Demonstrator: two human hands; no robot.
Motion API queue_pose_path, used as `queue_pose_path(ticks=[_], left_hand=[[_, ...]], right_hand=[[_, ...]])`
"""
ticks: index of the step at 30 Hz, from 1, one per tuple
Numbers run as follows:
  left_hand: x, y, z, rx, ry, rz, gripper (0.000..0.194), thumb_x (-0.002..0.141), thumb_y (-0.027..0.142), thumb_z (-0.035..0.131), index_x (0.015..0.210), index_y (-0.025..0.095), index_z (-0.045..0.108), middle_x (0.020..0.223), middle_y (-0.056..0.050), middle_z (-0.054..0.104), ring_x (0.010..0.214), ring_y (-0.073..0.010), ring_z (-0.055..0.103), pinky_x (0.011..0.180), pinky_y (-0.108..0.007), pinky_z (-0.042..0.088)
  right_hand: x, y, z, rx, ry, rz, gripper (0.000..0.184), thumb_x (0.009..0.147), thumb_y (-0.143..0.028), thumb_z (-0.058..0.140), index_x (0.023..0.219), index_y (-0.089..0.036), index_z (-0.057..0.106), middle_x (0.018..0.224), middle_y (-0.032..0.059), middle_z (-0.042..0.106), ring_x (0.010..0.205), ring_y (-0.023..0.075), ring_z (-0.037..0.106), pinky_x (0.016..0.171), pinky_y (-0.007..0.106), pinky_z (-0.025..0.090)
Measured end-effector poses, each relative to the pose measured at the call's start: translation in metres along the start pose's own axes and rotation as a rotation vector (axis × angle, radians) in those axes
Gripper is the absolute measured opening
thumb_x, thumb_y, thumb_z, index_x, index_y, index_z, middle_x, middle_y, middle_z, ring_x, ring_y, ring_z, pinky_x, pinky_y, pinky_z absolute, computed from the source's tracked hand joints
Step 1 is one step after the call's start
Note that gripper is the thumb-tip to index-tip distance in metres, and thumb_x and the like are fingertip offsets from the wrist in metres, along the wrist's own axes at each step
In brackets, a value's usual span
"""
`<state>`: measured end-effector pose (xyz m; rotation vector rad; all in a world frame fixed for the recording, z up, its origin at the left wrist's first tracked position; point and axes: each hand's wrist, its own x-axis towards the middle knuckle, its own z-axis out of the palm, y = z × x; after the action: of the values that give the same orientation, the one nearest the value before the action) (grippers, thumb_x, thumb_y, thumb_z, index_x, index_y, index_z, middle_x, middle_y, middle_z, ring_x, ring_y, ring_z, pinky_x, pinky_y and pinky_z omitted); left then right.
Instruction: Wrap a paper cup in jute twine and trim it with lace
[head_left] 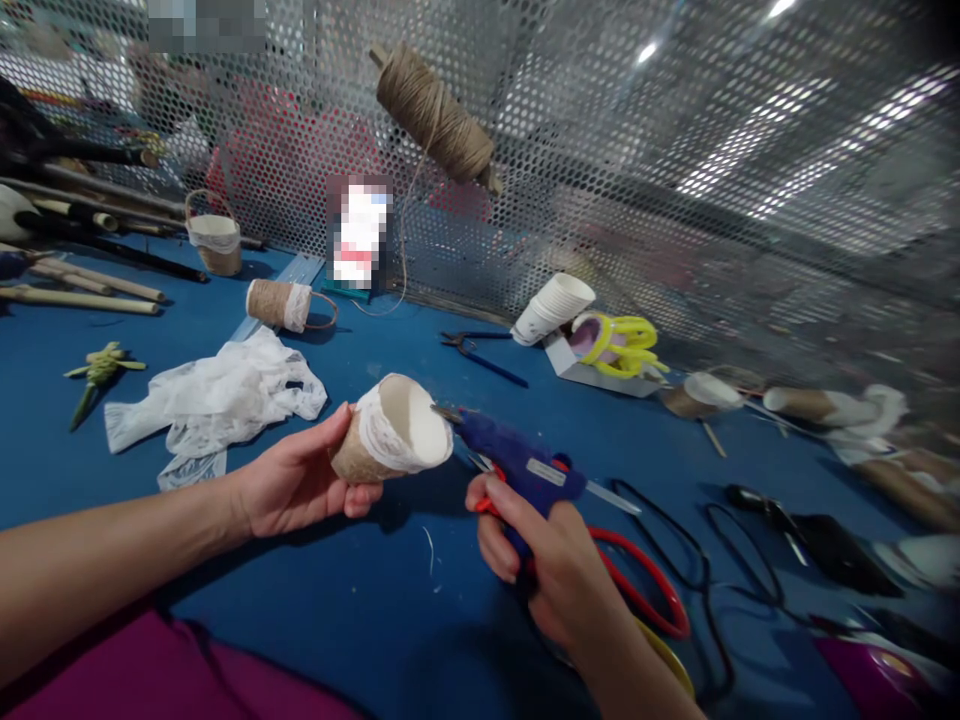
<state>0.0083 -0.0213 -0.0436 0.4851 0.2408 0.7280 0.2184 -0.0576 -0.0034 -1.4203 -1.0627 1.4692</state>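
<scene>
Right, grey perforated metal screen [600,150] takes up the top of the frame, leaning over the blue bench [300,610] that carries most items. Left hand [304,475] enters from lower left, right hand [544,555] from lower right of centre. White lace [225,395] is heaped left of centre, near the left hand. Blue glue gun [517,452] sits right of centre in the right hand; those fingers [495,545] are curled closed round its grip. Nozzle points left, over the right part of the cup's mouth; touching or not, can't tell. Twine spool [435,115] is at top centre, in front of the screen, one strand trailing down. Stacked white paper cups [551,308] lie tilted right of centre. Brown-wrapped cup with a lace band [391,428] is mid-frame, tilted, mouth towards the right; left fingers are spread about a cup's breadth, gripping its sides, thumb on top, others below. Two small handled baskets, upper left: one upright [217,245], one on its side [277,304]. Blue-handled pliers [487,357], jaws parted, lie above the glue gun. Green woven plant piece [101,378] far left. Thin white scrap [429,550] below the cup.
</scene>
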Motion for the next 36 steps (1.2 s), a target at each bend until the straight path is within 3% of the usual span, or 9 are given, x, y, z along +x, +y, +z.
queue_pose_path(ticks=[5, 9, 17, 23, 28, 32, 36], left_hand=[[0.001, 0.0, 0.0, 0.136, 0.068, 0.09, 0.032, 0.082, 0.043, 0.051, 0.105, 0.021, 0.053, 0.08, -0.004, 0.055, 0.053, -0.0076, 0.05, 0.047, -0.018, 0.037], [0.001, 0.002, 0.002, 0.26, 0.133, 0.138, 0.034, 0.081, 0.042, 0.053, 0.106, 0.019, 0.053, 0.077, -0.002, 0.053, 0.051, -0.0064, 0.048, 0.044, -0.017, 0.036], [0.002, 0.002, 0.005, 0.267, 0.112, 0.109, 0.039, 0.079, 0.045, 0.056, 0.107, 0.018, 0.052, 0.075, -0.002, 0.053, 0.049, -0.0064, 0.047, 0.042, -0.017, 0.034], [0.001, 0.003, 0.002, 0.233, 0.095, 0.092, 0.038, 0.081, 0.045, 0.052, 0.111, 0.02, 0.052, 0.079, -0.003, 0.054, 0.05, -0.0061, 0.047, 0.042, -0.017, 0.034], [0.001, 0.003, 0.002, 0.246, 0.088, 0.095, 0.038, 0.079, 0.046, 0.055, 0.106, 0.019, 0.054, 0.075, -0.002, 0.054, 0.048, -0.006, 0.047, 0.041, -0.016, 0.034], [0.0, 0.003, 0.002, 0.198, 0.069, 0.071, 0.035, 0.08, 0.045, 0.054, 0.105, 0.02, 0.055, 0.075, -0.002, 0.055, 0.048, -0.0059, 0.048, 0.041, -0.015, 0.035], [0.001, 0.003, -0.001, 0.183, 0.071, 0.094, 0.037, 0.079, 0.045, 0.055, 0.106, 0.019, 0.056, 0.078, -0.004, 0.059, 0.055, -0.0093, 0.054, 0.048, -0.018, 0.043]], right_hand=[[0.002, -0.001, -0.01, -0.477, 0.168, -0.115, 0.033, 0.074, -0.043, 0.059, 0.054, -0.016, 0.059, 0.035, -0.0026, 0.045, 0.037, 0.0098, 0.043, 0.044, 0.026, 0.035], [0.003, 0.0, -0.017, -0.625, 0.231, -0.088, 0.036, 0.07, -0.043, 0.061, 0.046, -0.017, 0.057, 0.034, -0.0005, 0.048, 0.035, 0.0116, 0.045, 0.043, 0.027, 0.038], [0.0, -0.01, -0.021, -0.468, 0.078, -0.173, 0.031, 0.075, -0.044, 0.059, 0.065, -0.015, 0.063, 0.035, -0.0036, 0.045, 0.036, 0.0101, 0.042, 0.043, 0.025, 0.036], [-0.001, -0.012, -0.021, -0.599, 0.058, -0.115, 0.035, 0.077, -0.043, 0.057, 0.055, -0.016, 0.059, 0.037, -0.0022, 0.047, 0.039, 0.0106, 0.045, 0.047, 0.027, 0.038], [-0.001, -0.013, -0.023, -0.513, 0.081, -0.181, 0.031, 0.076, -0.043, 0.058, 0.061, -0.017, 0.061, 0.036, -0.0038, 0.045, 0.038, 0.0099, 0.043, 0.044, 0.026, 0.035], [-0.001, -0.014, -0.024, -0.503, 0.024, -0.118, 0.029, 0.075, -0.042, 0.06, 0.062, -0.016, 0.062, 0.035, -0.0031, 0.046, 0.038, 0.0105, 0.043, 0.045, 0.027, 0.035], [-0.002, -0.016, -0.019, -0.258, 0.031, -0.108, 0.025, 0.075, -0.04, 0.06, 0.067, -0.016, 0.06, 0.034, -0.0056, 0.042, 0.035, 0.0079, 0.035, 0.04, 0.024, 0.025]])
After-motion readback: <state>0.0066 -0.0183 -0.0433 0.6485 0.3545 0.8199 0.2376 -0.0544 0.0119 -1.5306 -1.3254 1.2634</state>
